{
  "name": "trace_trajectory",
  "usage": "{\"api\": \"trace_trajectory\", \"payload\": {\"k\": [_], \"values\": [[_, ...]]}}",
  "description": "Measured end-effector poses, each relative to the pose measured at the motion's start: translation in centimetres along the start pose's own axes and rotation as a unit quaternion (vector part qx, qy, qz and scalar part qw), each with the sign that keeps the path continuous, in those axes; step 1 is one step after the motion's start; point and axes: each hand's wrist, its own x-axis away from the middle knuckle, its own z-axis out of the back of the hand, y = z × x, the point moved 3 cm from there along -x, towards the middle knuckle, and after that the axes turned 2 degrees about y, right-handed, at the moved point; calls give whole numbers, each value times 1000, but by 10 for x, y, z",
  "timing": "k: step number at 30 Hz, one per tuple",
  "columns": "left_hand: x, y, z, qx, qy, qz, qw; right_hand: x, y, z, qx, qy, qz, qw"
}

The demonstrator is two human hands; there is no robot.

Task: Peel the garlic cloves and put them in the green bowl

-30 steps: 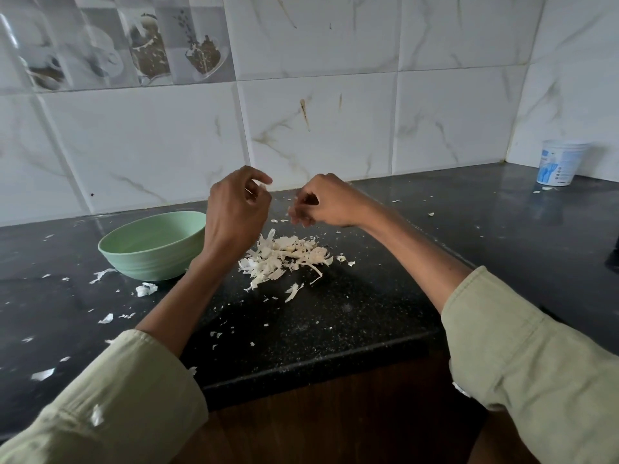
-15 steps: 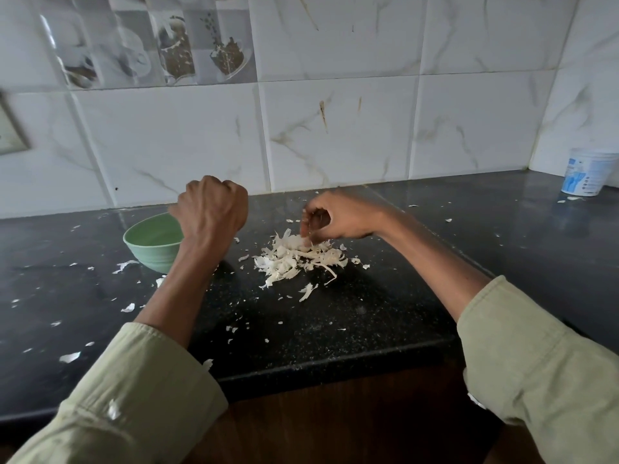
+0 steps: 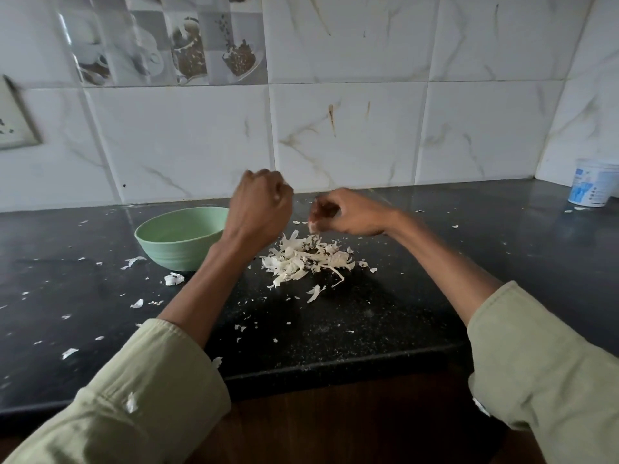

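- The left hand [image 3: 259, 209] is raised in a curled fist just right of the bowl [image 3: 182, 236], its back to the camera. A pale speck shows between its fingers, too small to say whether it is a clove.
- The right hand [image 3: 348, 214] hangs above the far edge of the peel pile [image 3: 306, 259], fingers curled inward, a small pale scrap pinched at the fingertips [image 3: 313, 224].
- The bowl lies to the left of both hands, on the counter [image 3: 368, 316]. The left hand is much the nearer; its wrist crosses in front of the bowl's right rim. A drop into the bowl would likely be a short move leftward for that hand.
- No whole clove can be made out in the pile, and the bowl's inside shows nothing clearly.
- Against half a second ago, the left fist has shifted from in front of the bowl to its right side, closer to the right hand. The right hand has lifted slightly off the pile.
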Motion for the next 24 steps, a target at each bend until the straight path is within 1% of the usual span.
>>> {"api": "trace_trajectory", "payload": {"k": [1, 3, 5, 7, 9, 12, 15, 19, 24], "values": [[2, 2, -9, 29, -35, -10, 999, 0, 2, 3, -27, 18, -13, 999], [8, 4, -25, 84, -98, 5, 992, -1, 5, 7, -69, 43, -47, 996], [13, 4, -35, 146, -119, 31, 982, -1, 10, 8, -89, 63, -71, 992], [14, 1, -38, 192, -113, 50, 974, -1, 14, 9, -113, 69, -90, 987], [13, -1, -37, 210, -97, 53, 971, -2, 16, 9, -147, 62, -102, 982], [13, -1, -32, 219, -63, 43, 973, -3, 17, 9, -220, 37, -101, 970], [14, 0, -29, 215, -42, 40, 975, -3, 16, 8, -264, 39, -99, 959], [15, 0, -31, 223, -38, 50, 973, -2, 14, 6, -253, 51, -95, 961], [16, -3, -33, 248, -42, 76, 965, -4, 16, 6, -187, 101, -77, 974]]}}
